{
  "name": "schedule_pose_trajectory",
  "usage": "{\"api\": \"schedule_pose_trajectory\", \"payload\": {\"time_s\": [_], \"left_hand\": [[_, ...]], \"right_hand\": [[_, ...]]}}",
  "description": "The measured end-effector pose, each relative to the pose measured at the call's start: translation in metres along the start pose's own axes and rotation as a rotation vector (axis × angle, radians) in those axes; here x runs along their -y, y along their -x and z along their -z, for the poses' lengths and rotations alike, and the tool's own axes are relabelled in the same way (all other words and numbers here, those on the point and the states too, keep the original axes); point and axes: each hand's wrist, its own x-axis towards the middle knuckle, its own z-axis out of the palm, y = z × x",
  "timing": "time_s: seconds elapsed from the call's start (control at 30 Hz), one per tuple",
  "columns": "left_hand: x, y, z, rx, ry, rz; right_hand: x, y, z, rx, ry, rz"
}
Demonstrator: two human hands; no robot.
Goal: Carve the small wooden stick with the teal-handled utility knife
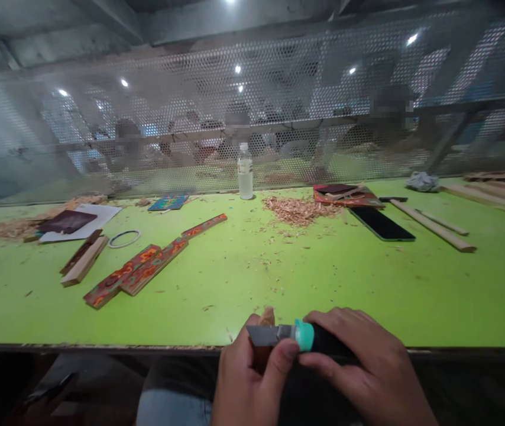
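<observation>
Close to the table's front edge, my right hand [370,364] is wrapped round the dark handle of a utility knife [304,335] with a teal collar. Its flat blade points left, over my left hand. Closed fingers of my left hand [250,381] grip a small piece of wood [268,316], mostly hidden by the hand and blade. My left thumb lies against the knife near the base of the blade. Whether the edge is cutting into the wood I cannot tell.
On the green table [243,272] lie painted wood strips [139,269], a bangle [125,238], a shavings heap [294,210], a phone [381,223] and pale wooden sticks [434,228]. A bottle [245,174] stands before a perforated screen [199,118]; people sit beyond.
</observation>
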Motion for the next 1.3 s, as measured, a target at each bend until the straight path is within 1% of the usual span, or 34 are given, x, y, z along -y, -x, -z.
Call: {"api": "schedule_pose_trajectory", "payload": {"time_s": [0.17,0.3,0.43,0.6,0.73,0.8,0.93,0.97,1.07,1.2,1.3], "left_hand": [[-0.002,-0.001,-0.002,0.044,0.009,-0.022],[-0.003,0.0,-0.001,0.023,-0.03,-0.04],[-0.004,0.001,-0.002,0.022,-0.07,-0.027],[-0.004,0.002,-0.007,-0.042,-0.101,-0.044],[-0.006,0.002,-0.009,-0.083,-0.175,-0.01],[-0.007,0.002,-0.009,-0.084,-0.216,-0.013],[-0.009,0.001,-0.006,-0.055,-0.177,-0.073],[-0.009,0.001,-0.005,-0.049,-0.171,-0.083],[-0.009,0.002,-0.004,-0.025,-0.171,-0.091],[-0.005,0.005,-0.006,-0.012,-0.101,-0.077],[0.0,0.004,-0.009,0.005,-0.075,-0.113]], "right_hand": [[0.0,0.003,-0.004,-0.037,0.041,0.015],[0.002,0.007,-0.004,-0.046,0.079,0.005],[0.002,0.008,-0.005,-0.047,0.08,0.013],[0.003,0.006,-0.005,-0.048,0.091,0.007],[0.003,0.005,-0.007,-0.077,0.093,-0.008],[0.004,0.004,-0.008,-0.096,0.085,-0.033],[0.005,0.003,-0.012,-0.166,0.065,-0.156],[0.005,0.003,-0.012,-0.17,0.063,-0.166],[0.003,0.002,-0.009,-0.134,0.026,-0.128],[-0.001,-0.001,-0.002,-0.04,-0.042,-0.033],[-0.004,-0.002,0.001,-0.001,-0.044,0.009]]}}
